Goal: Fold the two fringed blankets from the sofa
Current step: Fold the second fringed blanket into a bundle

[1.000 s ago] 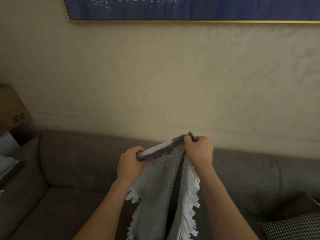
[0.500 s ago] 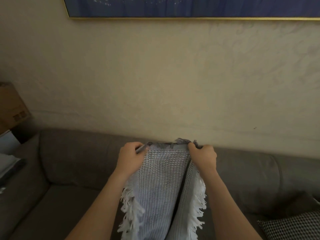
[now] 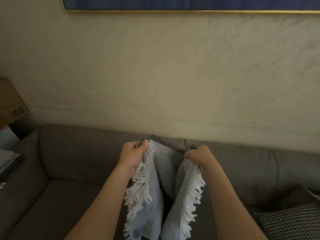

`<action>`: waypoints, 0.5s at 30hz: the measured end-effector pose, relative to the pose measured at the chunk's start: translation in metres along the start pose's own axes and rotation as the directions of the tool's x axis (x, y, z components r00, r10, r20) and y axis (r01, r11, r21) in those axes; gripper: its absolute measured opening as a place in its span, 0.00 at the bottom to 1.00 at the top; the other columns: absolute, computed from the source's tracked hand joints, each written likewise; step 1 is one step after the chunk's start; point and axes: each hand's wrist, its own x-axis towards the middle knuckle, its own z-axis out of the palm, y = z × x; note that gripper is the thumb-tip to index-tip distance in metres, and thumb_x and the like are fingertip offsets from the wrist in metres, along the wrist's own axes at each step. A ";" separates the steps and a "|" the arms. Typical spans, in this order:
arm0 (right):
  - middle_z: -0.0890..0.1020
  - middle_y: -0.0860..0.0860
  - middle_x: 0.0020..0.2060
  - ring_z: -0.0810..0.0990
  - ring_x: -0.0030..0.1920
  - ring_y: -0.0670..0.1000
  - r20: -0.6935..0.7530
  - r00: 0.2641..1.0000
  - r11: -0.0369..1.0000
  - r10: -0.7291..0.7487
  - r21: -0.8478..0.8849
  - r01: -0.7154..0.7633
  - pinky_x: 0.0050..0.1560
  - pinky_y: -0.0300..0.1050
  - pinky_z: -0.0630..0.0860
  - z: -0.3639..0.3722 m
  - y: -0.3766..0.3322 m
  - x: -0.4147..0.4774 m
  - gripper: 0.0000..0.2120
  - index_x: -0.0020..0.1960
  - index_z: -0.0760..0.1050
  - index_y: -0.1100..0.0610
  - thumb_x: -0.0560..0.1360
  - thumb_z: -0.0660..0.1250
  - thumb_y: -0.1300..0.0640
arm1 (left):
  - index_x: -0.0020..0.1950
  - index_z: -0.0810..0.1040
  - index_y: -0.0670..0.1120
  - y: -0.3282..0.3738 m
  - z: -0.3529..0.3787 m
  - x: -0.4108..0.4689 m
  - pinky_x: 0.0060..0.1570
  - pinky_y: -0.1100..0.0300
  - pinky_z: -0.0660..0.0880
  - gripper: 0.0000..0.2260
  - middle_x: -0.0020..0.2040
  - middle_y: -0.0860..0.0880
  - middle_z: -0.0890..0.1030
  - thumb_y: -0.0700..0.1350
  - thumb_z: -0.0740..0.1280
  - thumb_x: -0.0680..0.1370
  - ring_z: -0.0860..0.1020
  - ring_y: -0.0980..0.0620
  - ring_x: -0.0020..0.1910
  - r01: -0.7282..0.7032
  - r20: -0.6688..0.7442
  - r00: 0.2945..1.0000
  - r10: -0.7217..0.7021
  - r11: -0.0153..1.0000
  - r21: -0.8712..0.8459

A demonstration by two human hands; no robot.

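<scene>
Both hands up in front of the sofa point(image 3: 72, 153), each w/ a closed grip on the top edge of one fringed blanket point(image 3: 155, 184). Left hand point(image 3: 133, 155) pinches the upper left corner, thumb on the near side of the weave, fingers curled round the back. Right hand point(image 3: 199, 155) is fisted on the upper right corner, knuckles toward the camera. Hands are apart, and the top edge sags between them, so the cloth dips in the middle and hangs in two lobes w/ a dark fold down the centre. Blanket is pale blue-grey, waffle-type knit, w/ white fringe point(image 3: 138, 189) down both outer sides; it hangs in the air in front of the sofa back, lower end runs out of frame at the bottom. Sofa is grey-brown, against a cream wall point(image 3: 164, 75). Checked black-and-white cushion point(image 3: 290, 220) sits at the sofa's right end, well apart from the blanket. Cardboard box point(image 3: 10, 104) at far left, beside the sofa arm. Gold-framed blue picture point(image 3: 173, 4) along the top of the wall. Second blanket not seen.
</scene>
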 end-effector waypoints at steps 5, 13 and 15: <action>0.70 0.53 0.30 0.67 0.30 0.51 -0.114 0.993 0.999 -0.042 -0.004 0.041 0.25 0.39 0.61 0.011 0.007 -0.010 0.16 0.34 0.67 0.58 0.68 0.75 0.65 | 0.42 0.79 0.47 -0.012 0.011 -0.006 0.41 0.53 0.68 0.19 0.38 0.48 0.73 0.62 0.73 0.75 0.71 0.50 0.38 -0.028 0.105 0.994 0.013 0.990 0.136; 0.81 0.42 0.42 0.79 0.42 0.36 -0.204 0.915 0.935 -0.348 0.003 0.356 0.38 0.23 0.73 0.052 0.007 -0.050 0.12 0.51 0.82 0.54 0.70 0.79 0.61 | 0.39 0.79 0.37 -0.003 0.036 -0.031 0.39 0.54 0.69 0.16 0.34 0.44 0.76 0.49 0.73 0.78 0.74 0.51 0.35 -0.044 0.295 0.955 -0.032 0.968 0.247; 0.84 0.45 0.45 0.84 0.45 0.43 -0.189 0.909 0.927 -0.372 -0.018 0.376 0.45 0.35 0.82 0.060 0.010 -0.054 0.15 0.56 0.81 0.55 0.71 0.75 0.63 | 0.37 0.78 0.38 -0.001 0.040 -0.033 0.38 0.52 0.68 0.14 0.34 0.42 0.76 0.47 0.71 0.78 0.73 0.49 0.34 -0.015 0.265 0.963 -0.057 0.965 0.263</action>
